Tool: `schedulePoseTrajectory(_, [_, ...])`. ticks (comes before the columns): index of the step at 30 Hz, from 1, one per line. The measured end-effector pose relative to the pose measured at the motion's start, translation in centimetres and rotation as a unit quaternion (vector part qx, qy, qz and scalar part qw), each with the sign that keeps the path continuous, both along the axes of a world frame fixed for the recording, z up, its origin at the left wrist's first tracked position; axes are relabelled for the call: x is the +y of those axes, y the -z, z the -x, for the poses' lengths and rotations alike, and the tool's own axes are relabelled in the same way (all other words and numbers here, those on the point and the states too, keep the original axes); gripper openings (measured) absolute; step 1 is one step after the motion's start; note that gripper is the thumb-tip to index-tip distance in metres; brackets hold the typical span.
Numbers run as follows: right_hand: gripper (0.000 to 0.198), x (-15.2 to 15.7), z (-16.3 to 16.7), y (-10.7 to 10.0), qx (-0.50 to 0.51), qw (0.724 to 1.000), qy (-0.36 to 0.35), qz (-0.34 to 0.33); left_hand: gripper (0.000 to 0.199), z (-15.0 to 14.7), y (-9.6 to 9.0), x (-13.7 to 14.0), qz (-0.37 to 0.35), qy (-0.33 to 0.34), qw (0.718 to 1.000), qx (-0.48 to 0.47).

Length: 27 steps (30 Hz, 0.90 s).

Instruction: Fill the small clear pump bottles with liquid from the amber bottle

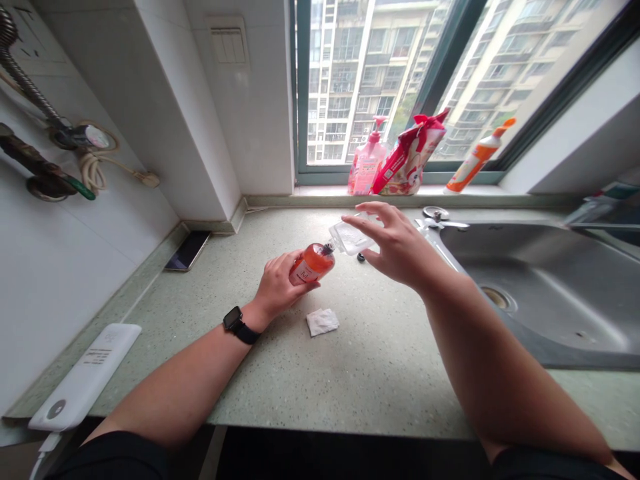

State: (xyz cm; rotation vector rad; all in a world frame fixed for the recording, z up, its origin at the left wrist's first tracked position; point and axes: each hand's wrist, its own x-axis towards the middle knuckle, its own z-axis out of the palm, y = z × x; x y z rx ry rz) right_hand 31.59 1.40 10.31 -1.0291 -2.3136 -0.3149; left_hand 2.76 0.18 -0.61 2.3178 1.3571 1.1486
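Observation:
My left hand (285, 283) is wrapped round a bottle of orange liquid (307, 267), which leans to the right with its dark neck up. Between the thumb and fingers of my right hand (395, 247) is a clear bottle (353, 237), tilted so that its mouth meets the orange bottle's neck. Whether liquid runs between them is too small to tell. A small black cap (361, 257) lies on the counter just below the clear bottle. Nearer to me is a folded white tissue (323, 322).
A steel sink (550, 267) with a tap (440, 223) is at the right. On the windowsill stand a pink pump bottle (367, 163), a red bag (413, 157) and an orange-white bottle (475, 163). A phone (187, 251) and a white power bank (85, 377) lie left on the speckled counter (390, 373).

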Motion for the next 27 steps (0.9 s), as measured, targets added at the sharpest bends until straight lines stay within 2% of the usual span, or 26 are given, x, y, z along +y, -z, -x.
schedulePoseTrajectory(16, [0.07,0.0,0.04,-0.05,0.004,1.0,0.004,0.009,0.075,0.01,-0.13,0.02,-0.005,0.004,1.0,0.004])
schedulePoseTrajectory(27, [0.077,0.0,-0.18,-0.04,0.003,0.999,0.011,0.034,0.075,-0.01,-0.14,0.0,-0.012,0.005,1.0,0.003])
